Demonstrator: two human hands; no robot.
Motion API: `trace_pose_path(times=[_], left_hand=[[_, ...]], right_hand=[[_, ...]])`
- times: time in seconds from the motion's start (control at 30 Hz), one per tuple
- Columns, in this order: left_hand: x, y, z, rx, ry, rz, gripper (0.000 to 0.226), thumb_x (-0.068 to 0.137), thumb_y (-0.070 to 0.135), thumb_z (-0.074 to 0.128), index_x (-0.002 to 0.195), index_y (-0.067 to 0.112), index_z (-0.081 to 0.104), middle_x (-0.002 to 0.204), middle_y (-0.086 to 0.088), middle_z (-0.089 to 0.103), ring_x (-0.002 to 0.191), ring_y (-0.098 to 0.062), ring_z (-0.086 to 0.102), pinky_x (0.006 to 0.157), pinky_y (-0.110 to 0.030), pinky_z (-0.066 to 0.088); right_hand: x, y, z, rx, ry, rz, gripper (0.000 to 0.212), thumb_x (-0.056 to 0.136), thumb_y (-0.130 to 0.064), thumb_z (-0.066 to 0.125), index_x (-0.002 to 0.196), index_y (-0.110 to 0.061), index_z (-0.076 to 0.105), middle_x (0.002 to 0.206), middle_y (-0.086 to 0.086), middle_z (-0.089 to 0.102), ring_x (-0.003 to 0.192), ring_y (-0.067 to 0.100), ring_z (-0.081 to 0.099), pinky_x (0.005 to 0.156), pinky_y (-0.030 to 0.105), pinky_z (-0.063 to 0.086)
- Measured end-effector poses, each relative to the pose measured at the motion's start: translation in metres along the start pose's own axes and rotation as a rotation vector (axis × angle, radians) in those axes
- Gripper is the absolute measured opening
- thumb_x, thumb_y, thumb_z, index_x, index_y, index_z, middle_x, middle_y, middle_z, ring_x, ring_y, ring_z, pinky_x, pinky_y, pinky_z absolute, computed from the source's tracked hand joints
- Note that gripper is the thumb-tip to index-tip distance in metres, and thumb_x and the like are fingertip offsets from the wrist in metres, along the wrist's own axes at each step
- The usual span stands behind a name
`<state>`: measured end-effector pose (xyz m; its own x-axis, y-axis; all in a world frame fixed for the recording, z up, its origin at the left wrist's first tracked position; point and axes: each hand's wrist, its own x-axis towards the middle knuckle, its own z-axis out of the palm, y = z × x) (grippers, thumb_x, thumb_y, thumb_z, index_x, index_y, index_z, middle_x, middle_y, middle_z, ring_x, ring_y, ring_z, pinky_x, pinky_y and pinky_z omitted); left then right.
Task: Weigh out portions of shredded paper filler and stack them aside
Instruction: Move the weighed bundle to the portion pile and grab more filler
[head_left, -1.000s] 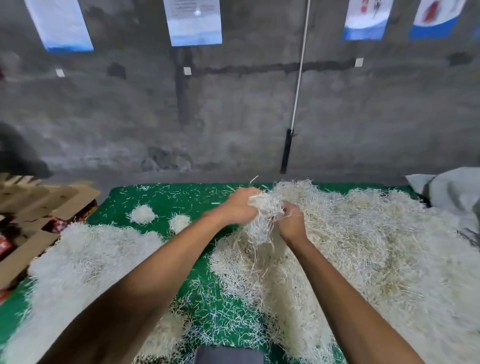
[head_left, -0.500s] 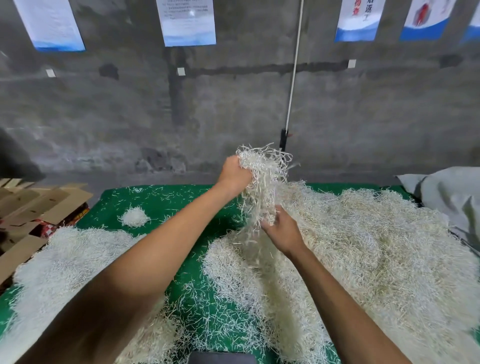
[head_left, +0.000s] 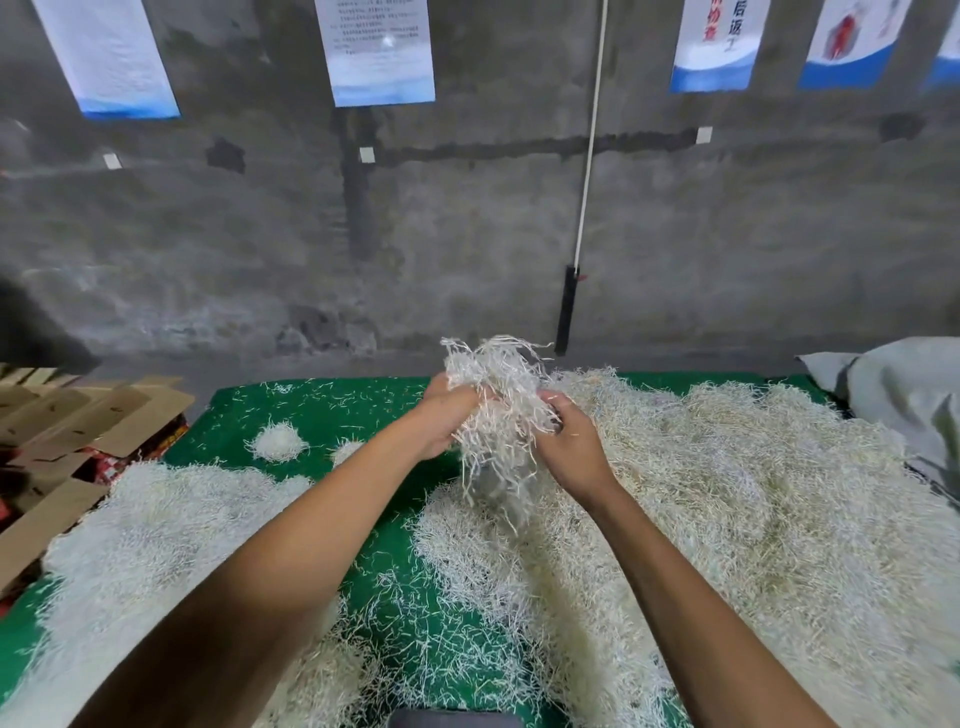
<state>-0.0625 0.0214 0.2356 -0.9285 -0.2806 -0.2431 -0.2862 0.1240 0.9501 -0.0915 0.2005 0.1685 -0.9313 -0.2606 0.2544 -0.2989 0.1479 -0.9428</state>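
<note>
Both hands were up over the green table (head_left: 311, 410), clamped on one clump of shredded paper (head_left: 498, 410) held between them, above the near edge of the big heap. The left hand (head_left: 444, 418) gripped the clump from the left side, fingers curled into it; the right hand (head_left: 569, 447) gripped it from the right, thumb uppermost. Loose strands hung down from the clump toward the table, some blurred. The main heap of filler (head_left: 727, 493) covered the right half of the table; a second, flatter pile (head_left: 156, 530) lay on the left. Two small tufts sat apart on the bare green (the nearer one (head_left: 278, 441) round and tidy). Stray shreds were scattered between the piles. Containers: flattened cardboard boxes (head_left: 88, 415) were stacked off the table's left edge, contents not visible. A grey sack (head_left: 904, 384) slumped at the far right, what it held not visible either. Paper notices (head_left: 382, 52) hung on the concrete wall behind.
</note>
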Motion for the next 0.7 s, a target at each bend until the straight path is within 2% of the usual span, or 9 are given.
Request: trace_pose_path(times=[0.07,0.17,0.27,0.33,0.43,0.5,0.57,0.63,0.7], left_hand=[[0.001,0.014,-0.010,-0.083,0.127,0.071,0.073,0.098,0.019,0.062,0.156,0.010,0.018,0.163,-0.011,0.025,0.147,-0.030,0.029,0.120,-0.053,0.023],[0.003,0.030,-0.024,-0.271,0.175,0.074,0.073,0.098,0.030,0.063,0.156,0.012,0.024,0.163,-0.009,0.028,0.147,-0.030,0.031,0.121,-0.055,0.023],[-0.003,0.031,-0.030,-0.301,0.173,0.054,0.078,0.098,0.041,0.061,0.159,0.020,0.017,0.166,-0.007,0.020,0.149,-0.032,0.026,0.120,-0.055,0.022],[-0.008,0.029,-0.032,-0.330,0.145,0.054,0.078,0.092,0.043,0.065,0.157,0.022,0.026,0.161,-0.012,0.031,0.144,-0.036,0.035,0.118,-0.058,0.029],[-0.018,0.025,-0.033,-0.329,-0.021,0.040,0.063,0.092,0.033,0.065,0.148,0.011,0.045,0.143,-0.018,0.054,0.125,-0.036,0.057,0.105,-0.053,0.047],[-0.026,0.021,-0.031,-0.306,-0.156,0.022,0.050,0.096,0.027,0.062,0.140,0.006,0.054,0.136,-0.023,0.060,0.116,-0.035,0.062,0.104,-0.056,0.049],[-0.029,0.015,-0.033,-0.234,-0.165,-0.018,0.055,0.096,0.031,0.063,0.145,0.011,0.049,0.150,-0.022,0.047,0.133,-0.037,0.051,0.113,-0.058,0.039],[-0.029,0.011,-0.040,-0.129,-0.116,-0.030,0.069,0.096,0.036,0.062,0.156,0.017,0.032,0.163,-0.009,0.025,0.151,-0.033,0.025,0.121,-0.058,0.024],[-0.033,0.010,-0.051,-0.085,-0.072,-0.048,0.068,0.101,0.032,0.055,0.159,0.017,0.023,0.163,-0.009,0.025,0.151,-0.025,0.028,0.118,-0.057,0.030]], right_hand=[[-0.004,0.008,0.001,-0.184,0.028,-0.039,0.035,0.097,-0.027,0.071,0.130,-0.017,0.065,0.117,-0.004,0.068,0.096,0.013,0.067,0.085,0.032,0.057],[-0.011,0.027,0.004,-0.478,0.121,-0.109,0.024,0.100,-0.034,0.066,0.104,-0.012,0.072,0.102,0.003,0.065,0.091,0.020,0.061,0.082,0.039,0.054],[-0.015,0.028,0.010,-0.475,0.101,-0.096,0.028,0.098,-0.033,0.068,0.113,-0.011,0.073,0.121,0.005,0.061,0.110,0.018,0.057,0.097,0.036,0.048],[-0.017,0.017,0.018,-0.327,0.068,-0.069,0.037,0.093,-0.032,0.073,0.127,-0.018,0.066,0.127,-0.004,0.056,0.111,0.012,0.057,0.102,0.035,0.050],[-0.014,-0.002,0.030,-0.179,-0.101,0.018,0.065,0.086,-0.022,0.082,0.141,-0.027,0.048,0.114,-0.022,0.052,0.097,-0.001,0.056,0.087,0.026,0.053],[-0.010,-0.006,0.039,-0.253,-0.113,0.038,0.028,0.084,-0.013,0.076,0.102,-0.019,0.056,0.080,-0.019,0.051,0.063,-0.003,0.049,0.057,0.022,0.043],[-0.006,-0.008,0.044,-0.390,-0.020,0.015,0.033,0.090,-0.014,0.066,0.074,-0.023,0.039,0.070,-0.008,0.042,0.056,0.003,0.037,0.053,0.025,0.030],[-0.003,-0.011,0.041,-0.495,0.057,0.058,0.027,0.098,-0.020,0.062,0.083,-0.023,0.039,0.075,-0.004,0.045,0.062,0.009,0.043,0.054,0.027,0.034],[0.002,-0.007,0.032,-0.433,0.107,0.207,0.018,0.100,-0.017,0.059,0.105,-0.023,0.042,0.074,-0.002,0.054,0.061,0.014,0.054,0.051,0.032,0.047]])
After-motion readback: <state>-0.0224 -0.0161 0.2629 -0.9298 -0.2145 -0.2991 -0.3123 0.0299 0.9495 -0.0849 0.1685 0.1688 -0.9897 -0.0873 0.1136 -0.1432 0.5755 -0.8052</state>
